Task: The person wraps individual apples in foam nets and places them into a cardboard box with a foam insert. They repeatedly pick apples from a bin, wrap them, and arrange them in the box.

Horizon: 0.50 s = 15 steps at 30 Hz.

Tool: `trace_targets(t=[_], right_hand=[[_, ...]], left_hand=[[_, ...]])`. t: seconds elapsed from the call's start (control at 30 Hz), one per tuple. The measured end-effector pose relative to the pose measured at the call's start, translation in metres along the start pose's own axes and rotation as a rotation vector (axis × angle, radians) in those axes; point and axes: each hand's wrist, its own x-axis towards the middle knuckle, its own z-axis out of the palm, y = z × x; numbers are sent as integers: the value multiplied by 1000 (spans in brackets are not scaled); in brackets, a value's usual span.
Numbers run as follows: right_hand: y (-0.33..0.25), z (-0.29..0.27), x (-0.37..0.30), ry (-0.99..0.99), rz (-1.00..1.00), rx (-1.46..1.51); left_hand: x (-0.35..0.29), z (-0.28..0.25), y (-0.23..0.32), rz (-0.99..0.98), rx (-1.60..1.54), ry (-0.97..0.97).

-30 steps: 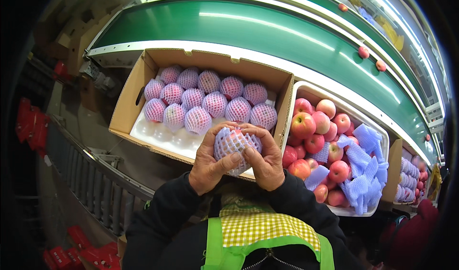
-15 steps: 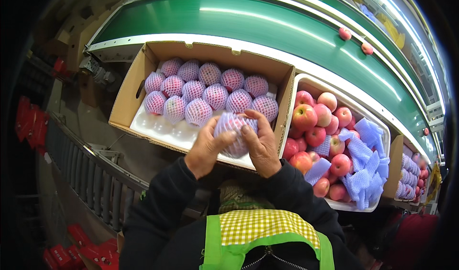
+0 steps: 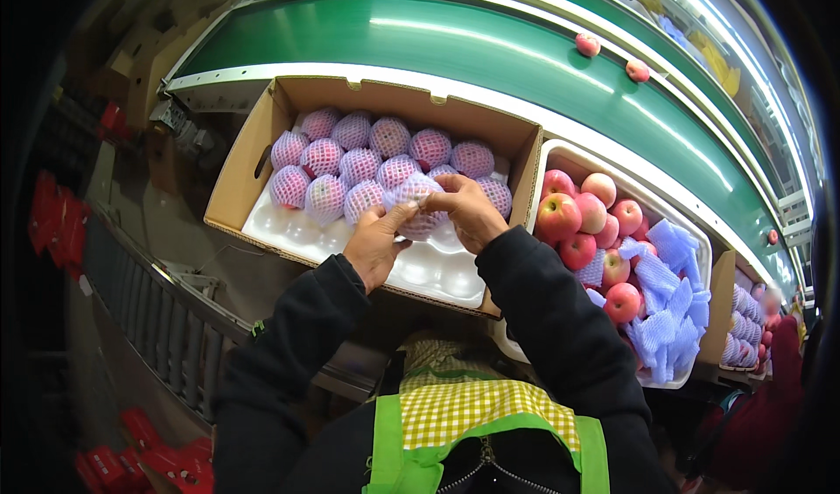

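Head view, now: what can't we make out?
All head view:
Netted apple: skin blurred behind its mesh; edges covered by left hand and right hand.
White bin, near-left contents: behind right sleeve.
Apples under blue foam nets: covered.
White tray, far cups: under packed apples.

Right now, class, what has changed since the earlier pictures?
Left hand and right hand moved forward, carrying the foam-netted apple farther over the white tray; two loose apples on the green conveyor belt travelled left. Neither hand let go; other netted apples stayed put.
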Motion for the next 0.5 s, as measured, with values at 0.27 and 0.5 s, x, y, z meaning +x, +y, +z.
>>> trace_targets(t=[0.27,0.5], right_hand=[[21,8,20,-135,-210,-745],[15,3,18,-117,-212,-923]], left_hand=[[17,4,-17,-288,-10,204],[32,-10,-25,-332,128,231]])
